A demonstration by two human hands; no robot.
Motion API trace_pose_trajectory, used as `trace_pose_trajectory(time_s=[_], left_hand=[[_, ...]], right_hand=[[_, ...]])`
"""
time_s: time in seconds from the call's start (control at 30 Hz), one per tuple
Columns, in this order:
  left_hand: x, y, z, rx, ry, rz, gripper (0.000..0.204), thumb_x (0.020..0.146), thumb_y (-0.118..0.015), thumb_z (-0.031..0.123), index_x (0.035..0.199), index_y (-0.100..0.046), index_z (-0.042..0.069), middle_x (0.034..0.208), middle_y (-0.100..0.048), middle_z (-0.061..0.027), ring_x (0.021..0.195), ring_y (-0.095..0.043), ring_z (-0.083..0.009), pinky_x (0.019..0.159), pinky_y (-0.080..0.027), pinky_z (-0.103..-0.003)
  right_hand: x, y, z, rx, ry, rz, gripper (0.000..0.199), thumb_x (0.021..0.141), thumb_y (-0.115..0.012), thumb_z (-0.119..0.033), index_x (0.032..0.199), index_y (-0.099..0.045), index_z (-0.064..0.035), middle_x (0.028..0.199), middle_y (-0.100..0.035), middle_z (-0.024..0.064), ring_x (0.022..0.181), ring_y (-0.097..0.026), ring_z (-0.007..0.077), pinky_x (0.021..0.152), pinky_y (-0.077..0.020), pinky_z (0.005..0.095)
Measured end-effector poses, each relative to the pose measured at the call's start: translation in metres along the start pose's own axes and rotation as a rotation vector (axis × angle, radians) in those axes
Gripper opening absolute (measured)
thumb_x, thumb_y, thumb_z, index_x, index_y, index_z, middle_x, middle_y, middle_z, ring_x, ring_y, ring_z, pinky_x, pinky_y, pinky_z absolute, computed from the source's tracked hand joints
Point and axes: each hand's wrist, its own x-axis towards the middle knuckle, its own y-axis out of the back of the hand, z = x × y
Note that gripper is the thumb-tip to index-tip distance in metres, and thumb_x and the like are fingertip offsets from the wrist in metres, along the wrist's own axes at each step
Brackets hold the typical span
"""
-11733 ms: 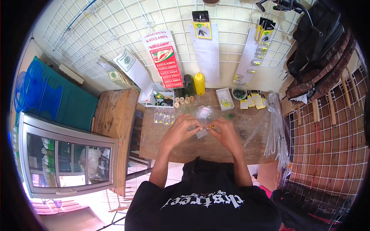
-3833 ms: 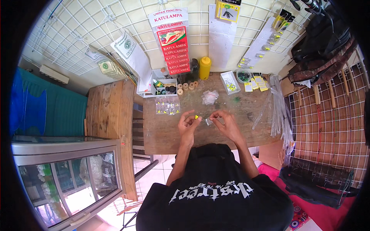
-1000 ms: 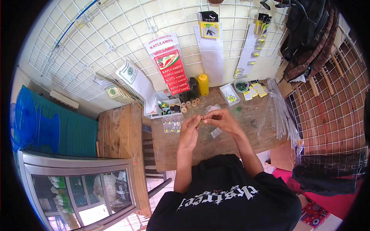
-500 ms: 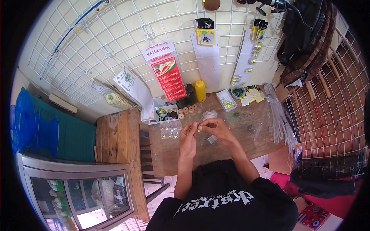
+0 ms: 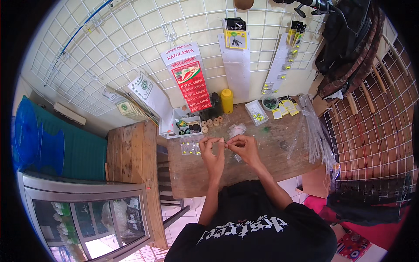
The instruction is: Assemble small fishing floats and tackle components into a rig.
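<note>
Over the front part of the wooden table, my left hand and my right hand meet fingertip to fingertip. Thumb and forefinger are pinched together on each hand. Whatever lies between them is too small to make out. Left of my left hand, small clear packets with yellow bits lie flat. Just beyond my right hand rests a crumpled clear plastic bag. A small clear piece of plastic shows partly beneath my right hand.
Wooden spools, a white compartment box and a yellow bottle stand at the back. Farther right are a white tray of yellow-green pieces, a round tub, yellow cards and long clear plastic sleeves.
My left hand has turned and its fingers have spread apart somewhat at the knuckles. The small yellow bead seen below the fingertips earlier no longer shows. My right hand has shifted slightly.
</note>
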Motion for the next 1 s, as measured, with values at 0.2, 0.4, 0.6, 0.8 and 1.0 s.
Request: trace_pose_trajectory(time_s=[0.2,0.4,0.6,0.8,1.0], left_hand=[[0.003,0.004,0.005,-0.063,0.135,-0.110,0.016,0.084,-0.067,0.016,0.085,-0.063,0.001,0.093,-0.052,-0.0085,0.094,-0.051,-0.0222,0.081,-0.040,-0.033],[0.022,0.020,0.008,0.012,-0.015,-0.338,0.014,0.084,-0.066,0.014,0.086,-0.063,0.001,0.093,-0.054,-0.0074,0.091,-0.051,-0.0180,0.079,-0.039,-0.029],[0.054,0.030,0.015,0.117,-0.183,-0.546,0.015,0.081,-0.069,0.014,0.086,-0.063,0.001,0.092,-0.054,-0.0083,0.089,-0.053,-0.0220,0.081,-0.040,-0.032],[0.066,0.039,0.025,0.243,-0.181,-0.665,0.017,0.080,-0.069,0.022,0.084,-0.065,0.006,0.094,-0.054,-0.0073,0.095,-0.050,-0.0275,0.088,-0.035,-0.038],[0.073,0.041,0.025,0.352,-0.184,-0.711,0.015,0.079,-0.069,0.023,0.082,-0.067,0.008,0.093,-0.056,-0.0065,0.096,-0.050,-0.0265,0.084,-0.035,-0.037]], right_hand=[[0.001,0.003,0.006,-0.004,0.066,-0.028,0.020,0.079,-0.073,-0.014,0.093,-0.070,-0.0012,0.081,-0.069,0.0042,0.073,-0.060,0.0055,0.062,-0.0456,0.0217],[0.010,0.021,-0.008,-0.114,0.258,0.033,0.026,0.079,-0.073,-0.019,0.102,-0.070,-0.0072,0.100,-0.069,0.0076,0.086,-0.061,0.0111,0.074,-0.0455,0.0267],[0.020,0.035,-0.047,-0.095,0.179,-0.273,0.035,0.078,-0.074,-0.014,0.110,-0.065,-0.0037,0.102,-0.068,0.0084,0.094,-0.062,0.0131,0.078,-0.0474,0.0253],[0.020,0.035,-0.062,-0.371,0.353,-0.114,0.037,0.078,-0.073,-0.011,0.112,-0.063,-0.0023,0.107,-0.066,0.0111,0.093,-0.059,0.0097,0.077,-0.0471,0.0246],[0.029,0.039,-0.059,0.117,0.295,0.013,0.039,0.075,-0.076,-0.018,0.109,-0.064,-0.0042,0.108,-0.065,0.0114,0.092,-0.060,0.0116,0.077,-0.0469,0.0275]])
